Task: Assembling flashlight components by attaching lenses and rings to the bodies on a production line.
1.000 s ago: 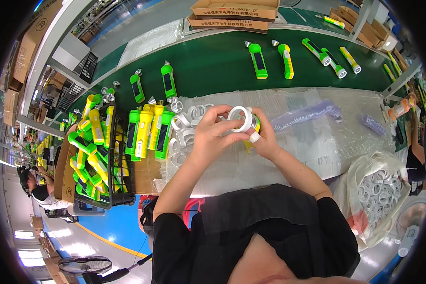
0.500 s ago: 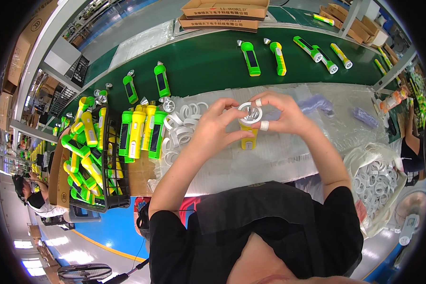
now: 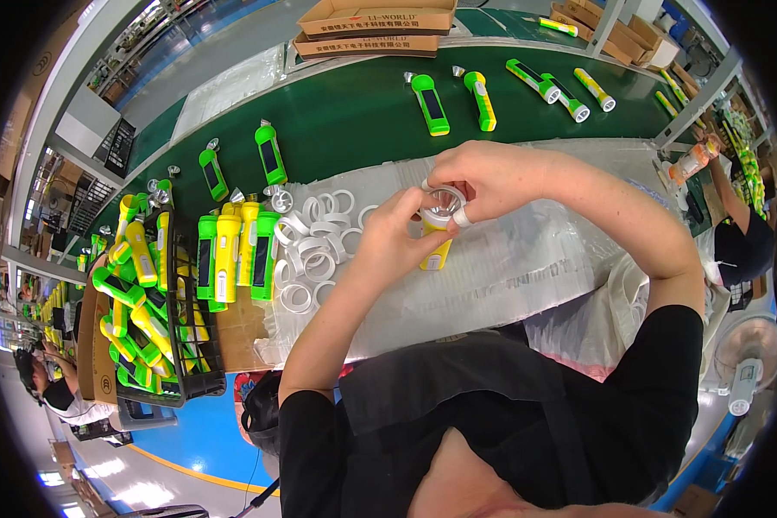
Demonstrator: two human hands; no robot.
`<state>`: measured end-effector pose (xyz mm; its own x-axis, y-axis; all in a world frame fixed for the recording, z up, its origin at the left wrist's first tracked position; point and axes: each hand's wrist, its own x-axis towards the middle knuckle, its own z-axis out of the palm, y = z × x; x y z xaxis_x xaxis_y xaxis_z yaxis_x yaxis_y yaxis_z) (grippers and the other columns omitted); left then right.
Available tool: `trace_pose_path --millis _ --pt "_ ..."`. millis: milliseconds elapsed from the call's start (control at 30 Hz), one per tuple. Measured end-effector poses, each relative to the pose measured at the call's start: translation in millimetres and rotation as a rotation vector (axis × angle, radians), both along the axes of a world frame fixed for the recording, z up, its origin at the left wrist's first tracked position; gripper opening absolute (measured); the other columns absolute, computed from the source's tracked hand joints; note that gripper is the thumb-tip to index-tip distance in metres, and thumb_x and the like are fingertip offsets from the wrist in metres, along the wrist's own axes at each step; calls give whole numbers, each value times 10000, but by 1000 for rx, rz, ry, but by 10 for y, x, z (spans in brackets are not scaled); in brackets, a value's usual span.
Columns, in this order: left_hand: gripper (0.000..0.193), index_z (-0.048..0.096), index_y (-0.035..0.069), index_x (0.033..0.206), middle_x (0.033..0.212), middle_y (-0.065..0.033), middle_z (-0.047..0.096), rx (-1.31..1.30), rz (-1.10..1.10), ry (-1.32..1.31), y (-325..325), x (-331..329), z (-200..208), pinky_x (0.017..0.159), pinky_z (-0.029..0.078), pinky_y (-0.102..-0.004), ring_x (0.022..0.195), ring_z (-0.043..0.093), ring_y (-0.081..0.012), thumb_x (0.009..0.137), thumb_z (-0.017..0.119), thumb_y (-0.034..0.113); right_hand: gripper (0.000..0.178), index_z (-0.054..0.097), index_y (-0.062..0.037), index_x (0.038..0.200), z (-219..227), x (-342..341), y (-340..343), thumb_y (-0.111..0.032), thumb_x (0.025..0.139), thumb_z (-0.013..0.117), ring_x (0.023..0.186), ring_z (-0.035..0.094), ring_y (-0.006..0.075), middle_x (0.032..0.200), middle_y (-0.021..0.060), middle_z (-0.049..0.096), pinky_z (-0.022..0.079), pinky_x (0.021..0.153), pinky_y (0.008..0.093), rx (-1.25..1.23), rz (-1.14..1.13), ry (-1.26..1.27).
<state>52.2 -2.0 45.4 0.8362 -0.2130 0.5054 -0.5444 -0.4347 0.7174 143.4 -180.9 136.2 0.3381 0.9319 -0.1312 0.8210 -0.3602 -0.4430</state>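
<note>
A yellow flashlight stands with its head up in front of me, on the sheet-covered bench. Around its clear, shiny reflector sits a white ring, partly covered by fingers. My left hand grips the head from the left, thumb and fingers closed on it. From the right, my right hand curls over the same head, with its fingertips pinching the rim; white wraps show on its fingers. Loose white rings lie scattered just left of my left hand.
At the left, a black crate is heaped with green and yellow flashlights; several more stand beside it. Others lie along the green belt beyond the bench. A white sack hangs at right, near a fan.
My right hand has swung round over the flashlight's head, its elbow lifting outward. My left hand keeps its hold. The whole view has shifted slightly, moving the bench items leftward.
</note>
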Motion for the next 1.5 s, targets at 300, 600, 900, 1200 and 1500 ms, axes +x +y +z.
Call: trace_pose_path --millis 300,600,900,1200,1500 --pt "411 565 80 952 901 -85 655 25 26 -53 9 41 -43 631 517 -357 770 637 -265 681 858 178 500 614 5 823 -76 -249 153 -456 694 756 691 633 346 733 146 628 496 608 426 -103 -478 -217" --pt "386 574 91 933 899 -67 660 79 98 -52 9 61 -98 642 528 -355 769 648 -244 689 857 190 457 578 -12 966 -115 -279 121 -381 756 746 892 626 313 961 144 605 501 728 410 -123 -329 -235" --pt "407 564 91 934 867 -75 646 28 50 -82 8 68 -91 622 527 -352 740 644 -239 678 863 195 608 576 15 912 -304 -45 -56 -535 724 752 726 626 309 805 156 622 493 627 398 196 -81 -45" --pt "418 564 92 942 871 -77 645 71 88 -74 -5 102 -94 613 529 -357 755 651 -246 670 866 188 640 593 8 894 -440 -17 -92 -581 702 752 719 625 313 778 141 622 482 626 406 428 -339 -196" --pt "416 574 67 935 844 -53 642 39 95 -47 -16 118 -96 651 506 -296 718 594 -180 666 879 152 659 595 -7 737 -176 -117 20 -663 722 659 665 619 288 688 125 598 486 597 386 61 -390 -155"
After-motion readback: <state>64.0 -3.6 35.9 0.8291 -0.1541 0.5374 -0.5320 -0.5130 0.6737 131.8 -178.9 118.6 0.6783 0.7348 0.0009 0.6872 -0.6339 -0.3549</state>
